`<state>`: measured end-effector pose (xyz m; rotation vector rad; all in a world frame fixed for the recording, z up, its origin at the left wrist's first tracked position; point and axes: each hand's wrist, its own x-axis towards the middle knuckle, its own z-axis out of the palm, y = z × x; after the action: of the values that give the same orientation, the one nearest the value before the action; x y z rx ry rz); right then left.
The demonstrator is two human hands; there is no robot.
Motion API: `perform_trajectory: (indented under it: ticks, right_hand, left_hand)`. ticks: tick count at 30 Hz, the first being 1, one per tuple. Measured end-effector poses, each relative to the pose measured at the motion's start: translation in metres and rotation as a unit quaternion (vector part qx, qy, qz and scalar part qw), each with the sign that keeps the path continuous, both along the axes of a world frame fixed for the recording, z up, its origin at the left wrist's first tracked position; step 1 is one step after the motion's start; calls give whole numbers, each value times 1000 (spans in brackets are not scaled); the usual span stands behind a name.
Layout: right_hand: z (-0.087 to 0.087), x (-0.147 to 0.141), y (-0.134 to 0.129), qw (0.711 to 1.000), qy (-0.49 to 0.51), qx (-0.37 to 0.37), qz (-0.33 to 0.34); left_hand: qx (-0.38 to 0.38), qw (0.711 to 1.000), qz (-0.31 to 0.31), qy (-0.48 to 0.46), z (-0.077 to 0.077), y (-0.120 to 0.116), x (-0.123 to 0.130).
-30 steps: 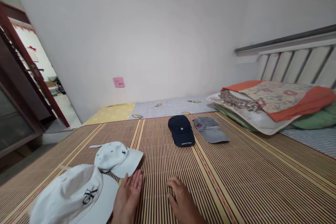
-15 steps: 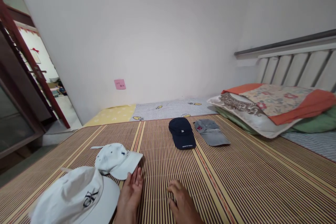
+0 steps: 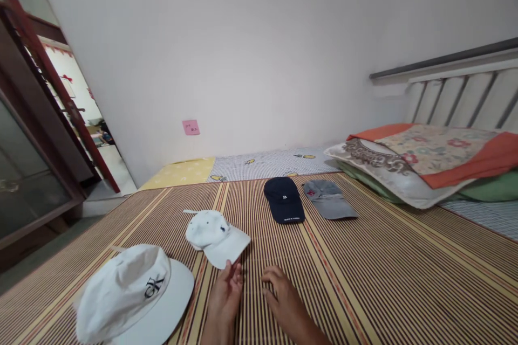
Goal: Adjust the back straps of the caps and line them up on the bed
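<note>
My left hand grips the brim edge of a white baseball cap with a small dark emblem, the thumb on the edge and the other fingers curled under it. Just right of it, my right hand hovers low over the striped mat, fingers bent and apart from the thumb, holding nothing. A larger white cap with black lettering lies at the near left. Farther off, a navy cap and a grey cap lie side by side, brims toward me.
Stacked pillows with an orange-edged floral cover lie at the right, beside white headboard slats. A patterned sheet runs along the wall, which bears a pink note. A doorway and cabinet stand at the left.
The smaller white cap has slid right with my left hand, away from the larger white cap. My right hand has moved little. The view has shifted slightly.
</note>
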<state>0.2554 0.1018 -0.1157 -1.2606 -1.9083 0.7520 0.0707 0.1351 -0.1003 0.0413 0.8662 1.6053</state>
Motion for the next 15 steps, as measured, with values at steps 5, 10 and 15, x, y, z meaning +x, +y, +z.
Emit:
perform_trajectory:
  ticks: [5, 10, 15]
  right_hand:
    - [8, 0, -15, 1000, -15, -26, -2]
    - [11, 1, -61, 997, -54, -55, 4]
    - [-5, 26, -113, 993, -48, -89, 55]
  left_hand:
    - [-9, 999, -17, 40, -2, -15, 11]
    - [-26, 996, -48, 72, 3, -30, 16]
    - [-43, 991, -97, 79, 3, -83, 25]
